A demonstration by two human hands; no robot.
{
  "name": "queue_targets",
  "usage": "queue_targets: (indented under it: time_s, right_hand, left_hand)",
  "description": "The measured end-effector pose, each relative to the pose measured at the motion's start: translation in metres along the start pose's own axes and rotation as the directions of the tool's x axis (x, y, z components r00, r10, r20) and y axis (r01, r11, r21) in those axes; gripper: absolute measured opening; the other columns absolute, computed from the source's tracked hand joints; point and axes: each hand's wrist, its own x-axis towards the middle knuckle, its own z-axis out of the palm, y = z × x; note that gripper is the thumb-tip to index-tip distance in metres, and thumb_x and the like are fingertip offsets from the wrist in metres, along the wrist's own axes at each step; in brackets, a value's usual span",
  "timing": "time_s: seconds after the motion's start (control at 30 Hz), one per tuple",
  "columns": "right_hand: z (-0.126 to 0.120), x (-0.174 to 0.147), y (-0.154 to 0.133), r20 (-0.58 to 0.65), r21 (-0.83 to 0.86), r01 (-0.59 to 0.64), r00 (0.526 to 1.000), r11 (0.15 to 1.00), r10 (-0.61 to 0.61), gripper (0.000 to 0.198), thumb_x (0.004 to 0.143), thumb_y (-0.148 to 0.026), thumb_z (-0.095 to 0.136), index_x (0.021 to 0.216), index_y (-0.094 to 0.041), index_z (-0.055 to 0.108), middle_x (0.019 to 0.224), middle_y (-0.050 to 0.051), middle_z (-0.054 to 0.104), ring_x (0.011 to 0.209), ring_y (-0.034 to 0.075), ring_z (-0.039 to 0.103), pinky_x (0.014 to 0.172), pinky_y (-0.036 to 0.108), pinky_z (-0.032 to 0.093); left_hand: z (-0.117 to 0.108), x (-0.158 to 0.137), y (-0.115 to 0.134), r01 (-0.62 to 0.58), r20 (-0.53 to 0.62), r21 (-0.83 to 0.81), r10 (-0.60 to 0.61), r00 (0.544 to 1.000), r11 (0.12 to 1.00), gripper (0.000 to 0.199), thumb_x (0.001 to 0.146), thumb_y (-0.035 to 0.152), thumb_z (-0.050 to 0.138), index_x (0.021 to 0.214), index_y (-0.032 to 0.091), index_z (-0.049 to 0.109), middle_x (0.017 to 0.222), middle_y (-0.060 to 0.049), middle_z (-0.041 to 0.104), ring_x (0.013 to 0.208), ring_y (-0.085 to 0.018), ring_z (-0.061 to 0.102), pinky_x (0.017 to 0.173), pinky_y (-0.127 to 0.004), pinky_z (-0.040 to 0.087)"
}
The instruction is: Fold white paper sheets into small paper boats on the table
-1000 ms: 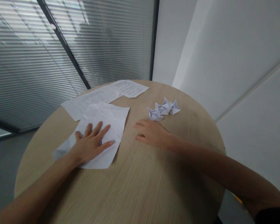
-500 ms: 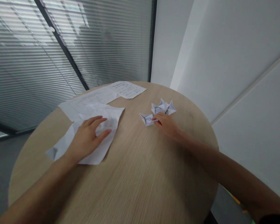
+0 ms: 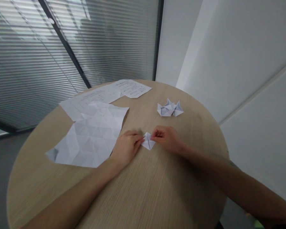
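Observation:
A small folded paper piece (image 3: pixel 148 142) lies at the middle of the table between my two hands. My left hand (image 3: pixel 128 143) pinches its left corner, fingers closed. On the other side, my right hand (image 3: pixel 167 137) grips the right corner between thumb and forefinger. Just left of my left hand, a large creased sheet of white paper (image 3: pixel 92 136) is spread out, with one corner folded up at its left end. Beyond my right hand sits a cluster of similar folded paper pieces (image 3: pixel 169 108), overlapping one another.
Printed sheets (image 3: pixel 131 88) lie along the far left side of the round wooden table (image 3: pixel 143 190). Past the table's edge are glass panels with blinds (image 3: pixel 124 47) and a white wall (image 3: pixel 240 57) on the right.
My left hand has left the creased sheet and moved right. My right hand has brought one folded piece nearer, away from the cluster, and both hands now hold it.

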Motion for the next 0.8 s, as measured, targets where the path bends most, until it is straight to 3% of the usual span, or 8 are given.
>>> queue_targets:
  time_s: [0.1, 0.2, 0.33, 0.4, 0.5, 0.57, 0.67, 0.8]
  right_hand:
    - [0.003, -0.001, 0.002, 0.000, -0.040, 0.026, 1.000, 0.999, -0.026, 0.008, 0.079, -0.016, 0.070, 0.072, -0.018, 0.066, 0.064, -0.002, 0.067, 0.059, 0.011, 0.060, 0.059, 0.023, 0.041]
    - [-0.002, -0.002, 0.001, 0.036, -0.056, 0.108, 0.994, 0.993, -0.106, 0.008, 0.081, -0.015, 0.065, 0.079, -0.019, 0.071, 0.071, 0.000, 0.070, 0.066, 0.013, 0.063, 0.065, 0.025, 0.045]
    - [-0.010, -0.003, -0.004, 0.109, 0.130, 0.285, 0.948, 0.950, -0.300, 0.041, 0.074, -0.009, 0.062, 0.112, -0.024, 0.070, 0.110, 0.006, 0.072, 0.104, 0.020, 0.065, 0.089, 0.033, 0.050]
    - [-0.008, -0.005, -0.006, 0.104, 0.211, 0.265, 0.951, 0.941, -0.291, 0.054, 0.073, -0.009, 0.062, 0.124, -0.025, 0.064, 0.123, 0.007, 0.068, 0.110, 0.021, 0.064, 0.091, 0.034, 0.051]
    - [0.004, -0.006, -0.008, 0.063, 0.289, 0.143, 0.984, 0.947, -0.168, 0.046, 0.078, -0.016, 0.062, 0.123, -0.023, 0.064, 0.110, 0.006, 0.072, 0.087, 0.017, 0.068, 0.073, 0.029, 0.055]
    - [0.013, -0.007, -0.008, 0.023, 0.312, 0.064, 0.997, 0.948, -0.075, 0.039, 0.080, -0.018, 0.060, 0.118, -0.022, 0.067, 0.086, 0.002, 0.073, 0.065, 0.013, 0.064, 0.059, 0.025, 0.053]
    - [0.022, -0.008, -0.008, -0.053, 0.281, -0.008, 0.998, 0.960, 0.024, 0.039, 0.078, -0.013, 0.057, 0.115, -0.022, 0.068, 0.067, -0.003, 0.067, 0.050, 0.010, 0.057, 0.049, 0.022, 0.048]
    - [0.027, -0.011, -0.013, -0.156, 0.211, -0.003, 0.987, 0.977, 0.037, 0.044, 0.075, -0.009, 0.057, 0.116, -0.022, 0.065, 0.088, 0.002, 0.074, 0.067, 0.014, 0.067, 0.059, 0.025, 0.053]
  left_hand:
    - [0.004, 0.000, 0.002, 0.009, -0.018, 0.028, -0.009, 1.000, 1.000, 0.025, 0.094, 0.022, 0.053, 0.080, 0.017, 0.073, 0.087, -0.008, 0.069, 0.084, -0.023, 0.062, 0.077, -0.036, 0.049]
    - [0.004, -0.002, 0.002, 0.014, -0.079, -0.051, -0.018, 0.997, 0.999, 0.023, 0.093, 0.020, 0.052, 0.080, 0.016, 0.072, 0.087, -0.008, 0.067, 0.084, -0.023, 0.059, 0.077, -0.036, 0.047]
    - [-0.001, -0.001, 0.001, 0.150, -0.092, -0.351, -0.193, 0.977, 0.924, 0.025, 0.092, 0.027, 0.051, 0.080, 0.016, 0.070, 0.072, -0.003, 0.065, 0.068, -0.017, 0.057, 0.064, -0.028, 0.043]
    - [-0.003, -0.001, 0.002, 0.227, -0.051, -0.476, -0.285, 0.957, 0.850, 0.029, 0.091, 0.033, 0.050, 0.078, 0.017, 0.070, 0.066, 0.000, 0.063, 0.062, -0.016, 0.055, 0.058, -0.026, 0.040]
    - [-0.005, -0.001, 0.007, 0.256, 0.008, -0.553, -0.303, 0.953, 0.793, 0.033, 0.092, 0.037, 0.046, 0.080, 0.017, 0.070, 0.068, 0.000, 0.065, 0.064, -0.017, 0.057, 0.060, -0.027, 0.042]
    - [-0.006, -0.003, 0.012, 0.233, 0.003, -0.511, -0.269, 0.963, 0.827, 0.035, 0.093, 0.035, 0.042, 0.084, 0.018, 0.071, 0.074, -0.002, 0.067, 0.071, -0.018, 0.060, 0.066, -0.029, 0.045]
    - [-0.007, -0.008, 0.021, 0.165, -0.047, -0.356, -0.194, 0.980, 0.920, 0.034, 0.092, 0.026, 0.037, 0.099, 0.017, 0.069, 0.083, -0.005, 0.066, 0.079, -0.021, 0.061, 0.075, -0.034, 0.048]
    - [-0.003, -0.013, 0.028, 0.070, -0.129, -0.081, -0.080, 0.988, 0.994, 0.052, 0.081, 0.021, 0.050, 0.132, 0.012, 0.051, 0.099, -0.011, 0.066, 0.087, -0.025, 0.062, 0.079, -0.040, 0.051]
